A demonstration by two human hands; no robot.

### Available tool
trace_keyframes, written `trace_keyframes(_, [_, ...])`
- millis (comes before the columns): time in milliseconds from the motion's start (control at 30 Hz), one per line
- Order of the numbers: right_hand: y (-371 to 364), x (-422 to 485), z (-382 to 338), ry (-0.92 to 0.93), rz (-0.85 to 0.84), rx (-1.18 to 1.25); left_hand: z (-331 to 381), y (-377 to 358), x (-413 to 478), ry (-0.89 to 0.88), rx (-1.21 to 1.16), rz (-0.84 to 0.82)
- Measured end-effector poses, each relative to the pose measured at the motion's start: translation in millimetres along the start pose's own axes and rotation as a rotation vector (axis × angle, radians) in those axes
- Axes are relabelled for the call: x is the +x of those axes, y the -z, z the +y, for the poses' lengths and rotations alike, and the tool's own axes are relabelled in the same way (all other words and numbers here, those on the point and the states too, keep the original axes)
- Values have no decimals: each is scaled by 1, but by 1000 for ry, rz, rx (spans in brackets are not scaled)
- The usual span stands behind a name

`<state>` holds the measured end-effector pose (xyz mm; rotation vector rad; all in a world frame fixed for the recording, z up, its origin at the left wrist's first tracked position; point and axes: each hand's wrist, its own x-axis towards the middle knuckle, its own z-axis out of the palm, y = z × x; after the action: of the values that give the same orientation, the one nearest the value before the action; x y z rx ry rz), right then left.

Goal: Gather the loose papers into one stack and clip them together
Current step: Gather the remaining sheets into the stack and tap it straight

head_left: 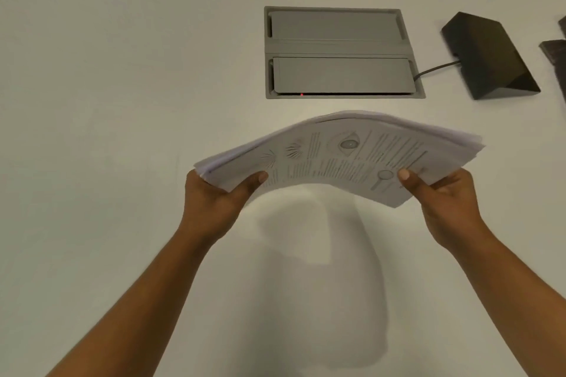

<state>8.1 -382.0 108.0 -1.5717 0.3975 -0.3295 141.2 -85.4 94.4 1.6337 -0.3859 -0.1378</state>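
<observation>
The left hand (214, 202) and right hand (447, 202) each pinch 1 end of the paper stack (337, 156), held up near the gray hatch (340, 52), likely to even its edges.

two bare hands and forearms show. the left hand (214, 202) is at the left end of the paper stack (337, 156), the right hand (444, 202) at its right end. on the stack's near edge each thumb shows a short, rounded nail. left forearm (147, 294) and right forearm (502, 278), nearer than the stack, are uncovered along their whole visible length.
</observation>
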Motion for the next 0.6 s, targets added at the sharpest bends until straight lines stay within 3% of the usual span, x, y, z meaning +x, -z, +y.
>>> trace_keyframes(267, [13, 7, 9, -146, -31, -166, -16, -19, -7, 112, 164, 26])
trace_keyframes(333, [18, 12, -4, -44, -35, -398, -6, -18, -4, 93, 220, 19])
trace_keyframes(433, [15, 26, -35, 221, -112, -877, 15, -15, 7, -69, 404, -105])
trace_keyframes(500, [-1, 33, -51, 354, -265, -1018, 34, -16, 14, -203, 512, -223])
trace_keyframes(600, [-19, 37, -65, 398, -384, -1127, 59, -18, 25, -379, 580, -315])
